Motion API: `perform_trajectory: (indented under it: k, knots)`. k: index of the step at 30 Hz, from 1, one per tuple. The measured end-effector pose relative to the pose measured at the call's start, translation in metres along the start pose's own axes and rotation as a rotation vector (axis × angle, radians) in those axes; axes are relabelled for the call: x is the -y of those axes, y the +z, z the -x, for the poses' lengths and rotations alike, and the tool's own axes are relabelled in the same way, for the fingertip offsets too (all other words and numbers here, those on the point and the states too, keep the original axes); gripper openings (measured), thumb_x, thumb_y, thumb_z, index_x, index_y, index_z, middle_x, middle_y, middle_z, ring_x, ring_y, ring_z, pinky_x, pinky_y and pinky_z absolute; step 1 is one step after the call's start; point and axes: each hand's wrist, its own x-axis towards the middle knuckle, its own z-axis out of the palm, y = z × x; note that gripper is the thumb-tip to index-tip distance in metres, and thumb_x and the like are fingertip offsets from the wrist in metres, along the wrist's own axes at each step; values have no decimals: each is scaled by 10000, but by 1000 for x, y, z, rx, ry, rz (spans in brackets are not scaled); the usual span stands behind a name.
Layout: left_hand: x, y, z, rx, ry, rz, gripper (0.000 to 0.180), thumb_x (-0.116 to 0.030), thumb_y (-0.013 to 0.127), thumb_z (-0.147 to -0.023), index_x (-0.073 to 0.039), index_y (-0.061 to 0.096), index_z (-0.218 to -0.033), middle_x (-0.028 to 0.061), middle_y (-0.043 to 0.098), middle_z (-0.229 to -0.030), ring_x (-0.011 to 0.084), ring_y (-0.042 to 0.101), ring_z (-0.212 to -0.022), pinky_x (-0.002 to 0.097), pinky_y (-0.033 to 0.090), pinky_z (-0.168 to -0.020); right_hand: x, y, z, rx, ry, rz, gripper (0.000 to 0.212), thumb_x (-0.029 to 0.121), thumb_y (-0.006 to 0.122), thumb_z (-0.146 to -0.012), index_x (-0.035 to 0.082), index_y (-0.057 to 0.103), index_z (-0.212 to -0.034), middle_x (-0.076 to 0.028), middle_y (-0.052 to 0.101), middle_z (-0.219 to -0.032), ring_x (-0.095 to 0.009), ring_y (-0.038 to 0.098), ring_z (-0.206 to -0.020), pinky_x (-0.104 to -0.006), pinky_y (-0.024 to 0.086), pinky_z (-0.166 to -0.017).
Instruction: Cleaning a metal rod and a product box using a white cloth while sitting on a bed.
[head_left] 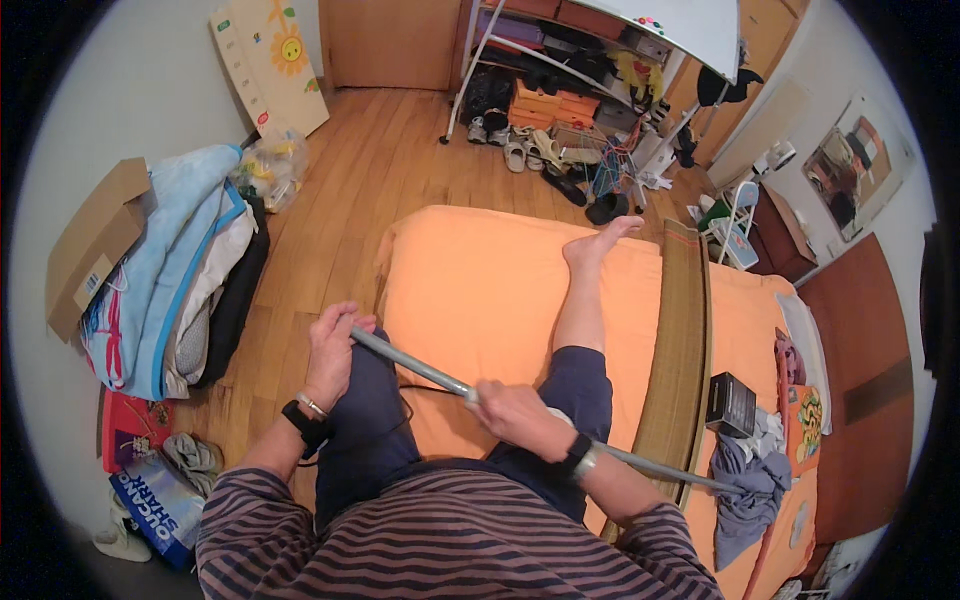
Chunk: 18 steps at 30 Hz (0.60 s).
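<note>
A long grey pole (412, 368) slants across my lap, from my left knee down to the right past my right forearm. My left hand (330, 350) has its fingers closed round the pole's upper left end. Further along, my right hand (518, 415) grips it near a pale joint or collar. Beyond my right wrist the pole runs over a rolled bamboo mat (672, 350) and reaches a crumpled grey cloth (745, 495). I sit on a bed with an orange sheet (465, 270), my right leg stretched out along it.
A small black box (732, 404) lies on the bed beside the cloth. Folded blankets (175, 260) and a cardboard box (95, 250) are piled at the left wall. Shoes (515, 156) and a wheeled whiteboard stand (470, 70) are beyond the bed's foot; a headboard (855, 390) rises at right.
</note>
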Motion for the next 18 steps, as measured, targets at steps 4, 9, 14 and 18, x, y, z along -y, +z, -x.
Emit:
perform_trajectory:
  k: [4, 9, 14, 18]
  knots:
    - [-9, 6, 1, 35, -37, 3, 251, -111, 498, -1015, 60, 566, -1186, 190, 685, -1012, 227, 678, -930, 319, 551, -870, 40, 10, -81, 45, -7, -45, 283, 254, 537, -977, -19, 574, -914, -225, 669, -781, -409, 671, -716, -502, 532, -626]
    - [-11, 5, 1, 58, 29, -103, 223, -94, 514, -1000, 45, 576, -1163, 157, 691, -986, 199, 672, -921, 303, 537, -832, 73, 27, -151, -99, -140, -79, 180, 152, 548, -906, -18, 607, -923, -216, 678, -819, -401, 677, -741, -488, 543, -646]
    - [-2, -1, -2, 69, 73, -193, 194, -84, 508, -999, 30, 585, -1136, 132, 694, -972, 176, 668, -910, 293, 528, -799, 72, 26, -144, -138, -151, -93, 188, 173, 539, -919, -10, 582, -926, -223, 673, -810, -402, 673, -748, -492, 530, -649]
    - [-3, 4, 1, 79, -10, -17, 172, -80, 506, -1004, 27, 587, -1111, 120, 675, -949, 197, 680, -917, 312, 550, -838, 53, 22, -102, -135, -97, -97, 228, 237, 536, -959, 13, 550, -921, -218, 667, -790, -398, 665, -740, -498, 513, -641]
